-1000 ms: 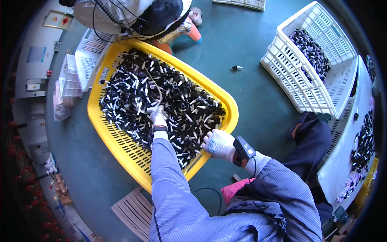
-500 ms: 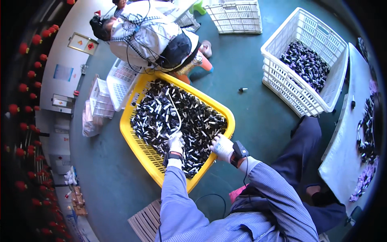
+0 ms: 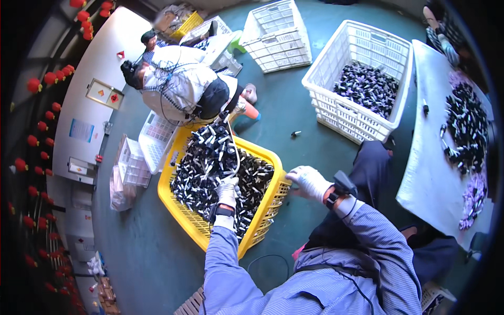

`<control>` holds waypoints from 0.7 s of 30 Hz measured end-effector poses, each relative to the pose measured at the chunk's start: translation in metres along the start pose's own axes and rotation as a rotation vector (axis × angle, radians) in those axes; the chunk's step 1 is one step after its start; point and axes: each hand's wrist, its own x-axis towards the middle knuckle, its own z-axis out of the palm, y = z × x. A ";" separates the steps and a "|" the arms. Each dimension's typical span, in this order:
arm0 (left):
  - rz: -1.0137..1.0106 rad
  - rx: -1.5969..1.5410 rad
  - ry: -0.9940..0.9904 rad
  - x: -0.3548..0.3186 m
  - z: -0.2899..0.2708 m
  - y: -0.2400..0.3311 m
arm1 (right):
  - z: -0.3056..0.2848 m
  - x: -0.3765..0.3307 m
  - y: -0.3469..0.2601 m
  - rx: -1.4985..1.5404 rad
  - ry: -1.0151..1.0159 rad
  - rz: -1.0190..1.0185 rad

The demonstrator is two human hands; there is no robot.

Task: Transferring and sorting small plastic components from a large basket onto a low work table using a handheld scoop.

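Reaching: both forearms in blue striped sleeves, entering from the 6 o'clock edge toward the yellow crate [image 3: 197, 224].
Left arm: stretched straight up toward 12 o'clock, wrist over the crate's middle.
Left hand [image 3: 227, 191]: white-gloved, palm down, fingers curled into the heap of small black-and-white parts [image 3: 210, 163]; whether any part is pinched, cannot tell.
Right arm: bent at the elbow, forearm angled toward 10 o'clock, a dark wrist-worn device [image 3: 342, 185] strapped just behind the glove.
Right hand [image 3: 310, 182]: white-gloved, fingers closed over the crate's rim at its 3 o'clock corner.
Crate position: just left of centre, on the floor, tilted diamond-wise, about half full of parts.
Co-worker [image 3: 181, 86]: crouched at the crate's 12 o'clock end, light jacket, dark cap, cables across the back.
White crate [image 3: 357, 115]: at 1 o'clock, holding more dark parts, well apart from the yellow one.
Second white crate [image 3: 275, 34]: at 12 o'clock, upturned.
Table [image 3: 428, 178]: white top at 3 o'clock, dark and purple parts spread on it.
Floor [image 3: 147, 252]: dark green, 1 stray part near the centre.
Wall: at 9 o'clock, lined with red ornaments [image 3: 37, 84].
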 end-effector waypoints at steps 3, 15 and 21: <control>0.011 -0.001 -0.114 -0.008 0.020 0.020 | -0.052 -0.025 0.010 -0.084 0.099 0.060; 0.115 0.100 -0.408 -0.059 0.173 0.094 | -0.208 -0.218 0.047 -0.207 0.423 0.370; 0.203 0.250 -0.568 -0.090 0.276 0.124 | -0.228 -0.320 0.058 -0.259 0.411 0.620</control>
